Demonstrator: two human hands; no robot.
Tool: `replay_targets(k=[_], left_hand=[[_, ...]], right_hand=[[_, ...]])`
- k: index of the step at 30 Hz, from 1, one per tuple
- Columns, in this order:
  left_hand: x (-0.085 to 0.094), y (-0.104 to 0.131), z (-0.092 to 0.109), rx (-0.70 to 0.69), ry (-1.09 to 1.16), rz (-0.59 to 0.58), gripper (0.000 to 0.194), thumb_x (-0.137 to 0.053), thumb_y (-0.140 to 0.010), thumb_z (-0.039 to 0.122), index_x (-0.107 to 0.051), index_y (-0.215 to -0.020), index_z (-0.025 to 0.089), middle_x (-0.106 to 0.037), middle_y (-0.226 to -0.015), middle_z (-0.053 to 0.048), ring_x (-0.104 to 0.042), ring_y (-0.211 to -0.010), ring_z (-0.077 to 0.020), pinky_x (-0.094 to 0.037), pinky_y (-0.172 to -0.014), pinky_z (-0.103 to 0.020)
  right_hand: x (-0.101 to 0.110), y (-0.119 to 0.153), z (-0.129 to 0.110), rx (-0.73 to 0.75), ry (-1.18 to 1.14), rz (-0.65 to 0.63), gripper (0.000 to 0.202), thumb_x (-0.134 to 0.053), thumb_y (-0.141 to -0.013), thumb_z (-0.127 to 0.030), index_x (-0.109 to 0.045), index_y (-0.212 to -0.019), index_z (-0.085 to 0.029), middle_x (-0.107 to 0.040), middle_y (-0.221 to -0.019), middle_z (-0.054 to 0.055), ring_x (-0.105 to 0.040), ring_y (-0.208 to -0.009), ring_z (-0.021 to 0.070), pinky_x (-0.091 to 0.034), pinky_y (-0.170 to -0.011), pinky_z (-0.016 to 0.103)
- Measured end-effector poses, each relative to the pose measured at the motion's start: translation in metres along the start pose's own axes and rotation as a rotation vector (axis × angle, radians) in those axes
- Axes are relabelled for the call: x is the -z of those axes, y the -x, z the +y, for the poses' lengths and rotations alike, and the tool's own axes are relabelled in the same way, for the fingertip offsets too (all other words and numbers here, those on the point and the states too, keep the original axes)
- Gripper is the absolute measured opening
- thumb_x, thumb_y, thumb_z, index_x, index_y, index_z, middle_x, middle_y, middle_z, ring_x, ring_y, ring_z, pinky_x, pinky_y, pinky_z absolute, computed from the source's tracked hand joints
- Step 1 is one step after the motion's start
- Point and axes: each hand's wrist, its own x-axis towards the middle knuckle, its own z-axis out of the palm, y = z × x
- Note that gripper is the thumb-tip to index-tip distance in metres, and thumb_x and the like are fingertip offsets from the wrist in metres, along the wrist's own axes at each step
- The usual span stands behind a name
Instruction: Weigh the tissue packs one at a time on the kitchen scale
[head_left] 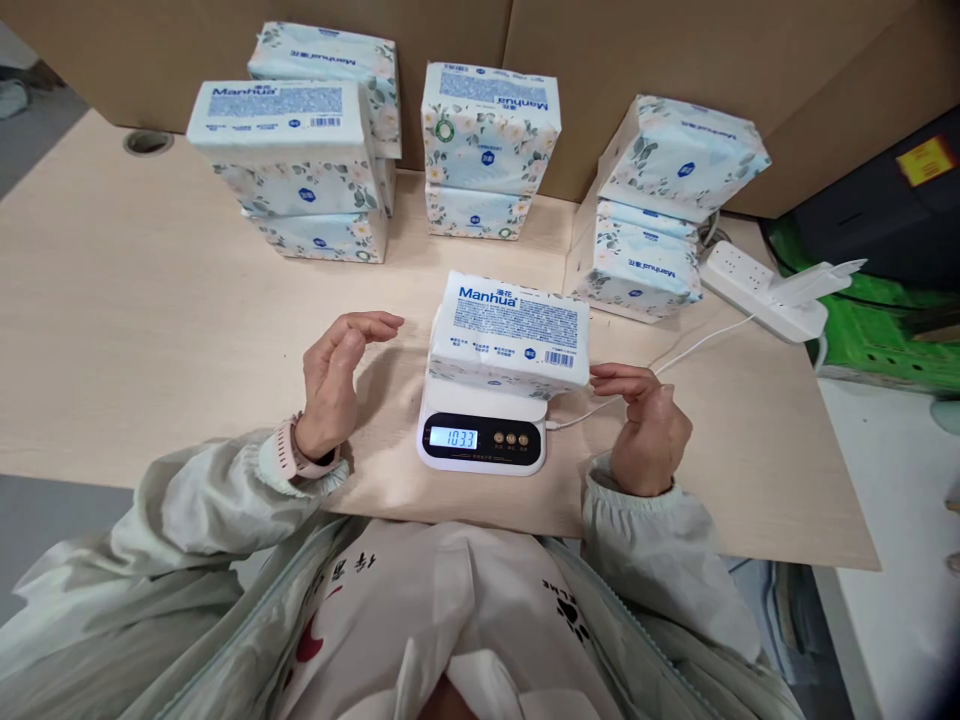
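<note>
Wood table point(195, 340) under both hands point(331, 385), fingers extended, nearly together, cardboard wall point(570, 110) beyond, green box point(892, 330) right.

Behind the right tissue stack point(649, 262), a cable hole point(709, 228) is mostly hidden; the scale's button labels blur.

The head view looks forward and down from fairly near, above this side of the white rectangular digital scale point(481, 442).
</note>
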Motion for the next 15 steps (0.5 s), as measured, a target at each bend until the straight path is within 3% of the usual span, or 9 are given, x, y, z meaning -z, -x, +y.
replay_targets(k=[2,4,7,10,12,15], left_hand=[[0.001,0.0,0.001,-0.013,-0.019,-0.031,0.041,-0.054,-0.11,0.051,-0.084,-0.103,0.023,-0.083,-0.116,-0.008,-0.076,-0.119,-0.0275,-0.058,-0.11,-0.048],[0.002,0.0,0.002,-0.039,-0.049,-0.107,0.042,-0.051,-0.112,0.051,-0.084,-0.118,0.025,-0.081,-0.129,-0.007,-0.073,-0.129,-0.0281,-0.054,-0.119,-0.052],[0.0,-0.003,0.006,-0.046,-0.097,-0.312,0.051,-0.044,-0.114,0.059,-0.076,-0.141,0.03,-0.07,-0.152,-0.004,-0.06,-0.151,-0.0299,-0.038,-0.136,-0.061],[-0.009,-0.012,0.015,-0.011,-0.081,-0.483,0.054,-0.044,-0.113,0.063,-0.068,-0.151,0.034,-0.06,-0.162,-0.002,-0.045,-0.162,-0.0325,-0.021,-0.142,-0.065],[-0.022,-0.024,0.028,-0.043,-0.025,-0.543,0.053,-0.049,-0.112,0.063,-0.065,-0.154,0.034,-0.056,-0.166,0.0,-0.039,-0.164,-0.0319,-0.02,-0.144,-0.062],[-0.057,-0.053,0.056,-0.115,-0.023,-0.63,0.051,-0.043,-0.113,0.057,-0.068,-0.147,0.027,-0.047,-0.171,0.007,-0.032,-0.166,-0.0276,-0.025,-0.142,-0.046]], right_hand=[[0.001,0.001,0.003,0.014,-0.001,-0.041,0.058,-0.041,-0.111,-0.057,-0.08,-0.086,-0.022,-0.082,-0.104,0.009,-0.076,-0.106,0.0283,-0.056,-0.101,0.052],[0.0,0.002,0.005,0.019,0.007,-0.122,0.052,-0.042,-0.111,-0.057,-0.082,-0.111,-0.025,-0.083,-0.12,0.008,-0.076,-0.117,0.0284,-0.056,-0.108,0.053],[-0.004,0.007,0.007,0.052,0.01,-0.343,0.056,-0.046,-0.109,-0.061,-0.058,-0.157,-0.034,-0.066,-0.159,0.005,-0.062,-0.149,0.03,-0.049,-0.126,0.056],[-0.009,0.01,0.005,0.105,0.01,-0.488,0.066,-0.053,-0.107,-0.059,-0.04,-0.169,-0.039,-0.048,-0.175,0.002,-0.044,-0.164,0.03,-0.036,-0.138,0.054],[-0.01,0.002,0.004,0.109,0.011,-0.436,0.065,-0.058,-0.105,-0.055,-0.043,-0.166,-0.038,-0.051,-0.172,0.004,-0.047,-0.162,0.031,-0.035,-0.138,0.054],[-0.004,-0.033,0.004,0.187,-0.004,-0.156,0.06,-0.069,-0.1,-0.054,-0.055,-0.153,-0.033,-0.062,-0.155,0.009,-0.06,-0.147,0.0322,-0.045,-0.129,0.057]])
